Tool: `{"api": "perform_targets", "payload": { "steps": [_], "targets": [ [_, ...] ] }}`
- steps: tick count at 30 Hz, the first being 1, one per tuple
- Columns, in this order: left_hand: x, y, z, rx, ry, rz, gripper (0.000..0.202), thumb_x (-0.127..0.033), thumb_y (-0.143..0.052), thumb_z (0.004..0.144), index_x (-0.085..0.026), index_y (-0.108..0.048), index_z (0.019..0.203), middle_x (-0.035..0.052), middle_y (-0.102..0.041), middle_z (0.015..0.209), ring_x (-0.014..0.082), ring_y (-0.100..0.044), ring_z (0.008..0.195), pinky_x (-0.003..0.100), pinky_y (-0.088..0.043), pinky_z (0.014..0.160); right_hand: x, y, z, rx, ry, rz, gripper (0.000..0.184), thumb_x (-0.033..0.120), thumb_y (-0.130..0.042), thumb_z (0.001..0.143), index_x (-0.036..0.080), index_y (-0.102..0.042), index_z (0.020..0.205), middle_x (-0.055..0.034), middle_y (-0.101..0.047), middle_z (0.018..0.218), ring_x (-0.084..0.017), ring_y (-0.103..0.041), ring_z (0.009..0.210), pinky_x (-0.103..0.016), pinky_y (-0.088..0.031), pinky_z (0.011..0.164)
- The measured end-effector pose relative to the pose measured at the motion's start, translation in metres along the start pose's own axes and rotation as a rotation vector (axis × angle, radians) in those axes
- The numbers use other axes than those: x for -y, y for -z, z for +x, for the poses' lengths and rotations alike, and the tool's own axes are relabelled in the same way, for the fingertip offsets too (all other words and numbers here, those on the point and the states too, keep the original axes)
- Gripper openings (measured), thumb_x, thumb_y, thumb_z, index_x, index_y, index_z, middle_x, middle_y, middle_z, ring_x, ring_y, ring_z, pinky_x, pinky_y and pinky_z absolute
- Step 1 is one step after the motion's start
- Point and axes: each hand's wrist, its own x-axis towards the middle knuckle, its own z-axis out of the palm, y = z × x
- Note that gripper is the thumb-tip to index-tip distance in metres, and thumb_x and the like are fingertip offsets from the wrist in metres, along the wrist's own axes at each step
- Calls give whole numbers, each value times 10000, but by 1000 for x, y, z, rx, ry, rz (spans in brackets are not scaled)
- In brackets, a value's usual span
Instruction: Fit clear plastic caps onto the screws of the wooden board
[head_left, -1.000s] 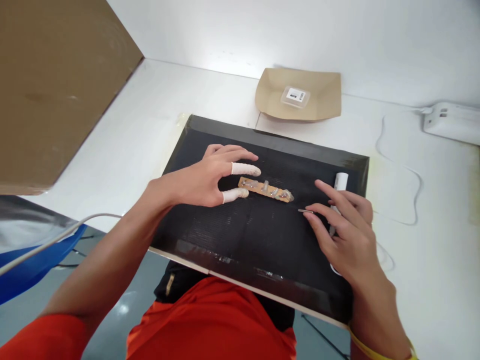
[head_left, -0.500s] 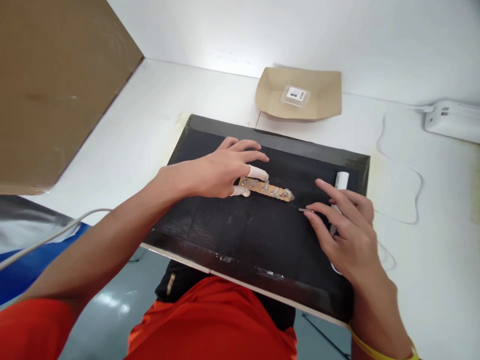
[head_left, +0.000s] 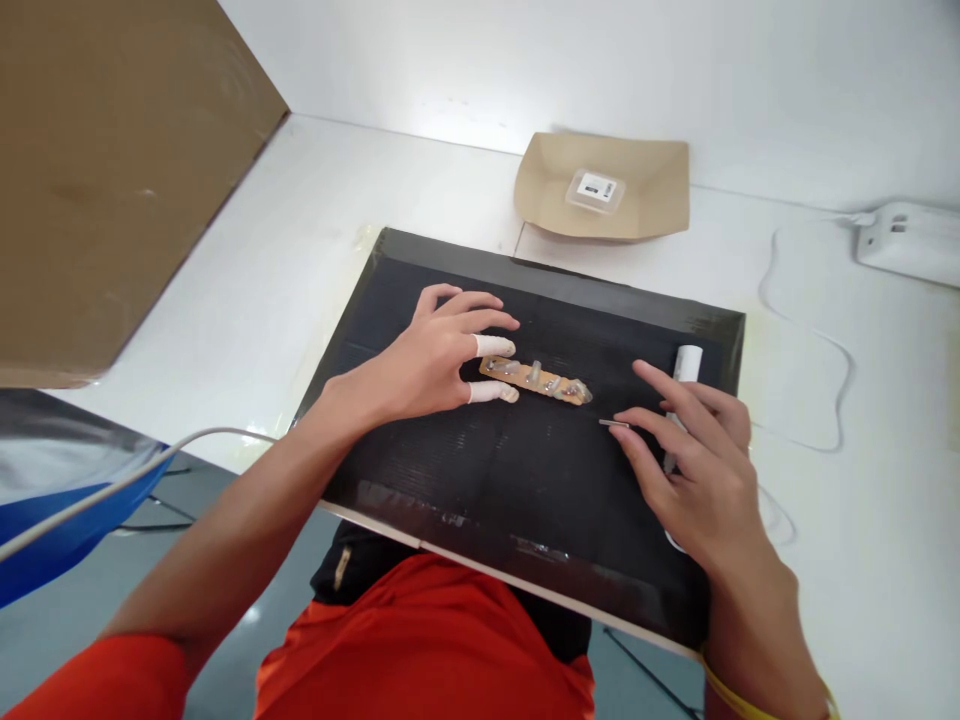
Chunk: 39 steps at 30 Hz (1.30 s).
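Strip (head_left: 535, 380), one, by left hand (head_left: 435, 365), one rod (head_left: 612, 422) in right hand (head_left: 703, 475)

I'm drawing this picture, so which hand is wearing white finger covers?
The left hand: snug white tubular covers are on its thumb and index finger. The right hand shows none, and pinches a thin, straight, silvery stick.
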Motion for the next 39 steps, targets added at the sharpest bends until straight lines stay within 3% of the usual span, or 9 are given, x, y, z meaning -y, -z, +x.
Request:
{"api": "perform_targets", "payload": {
  "steps": [6, 14, 39],
  "targets": [
    [-9, -9, -4, -103, 71, -11, 227, -422, -741, 944, -230, -762, 1063, 75, -715, 1373, 285, -582, 1374, 498, -292, 1158, 0, -1, 0, 5, -5, -6, 214, 120, -758, 878, 218, -689, 1056, -117, -653, 1438, -308, -621, 1149, -519, -541, 976],
    [-11, -13, -2, -117, 115, -33, 133, -385, -747, 940, -260, -789, 927, 40, -760, 1291, 264, -642, 1284, 533, -251, 1173, 1, 0, -1, 1, -3, -2, 228, 111, -756, 877, 220, -685, 1065, -112, -644, 1451, -306, -622, 1158, -517, -539, 979],
    [-14, -7, 2, -121, 96, 45, 177, -371, -736, 939, -243, -779, 825, 17, -803, 1168, 272, -683, 1205, 569, -252, 1157, 2, -1, 0, 2, 2, 2, 210, 98, -764, 866, 189, -697, 1044, -140, -658, 1424, -303, -610, 1151, -507, -544, 981]
  ]
}}
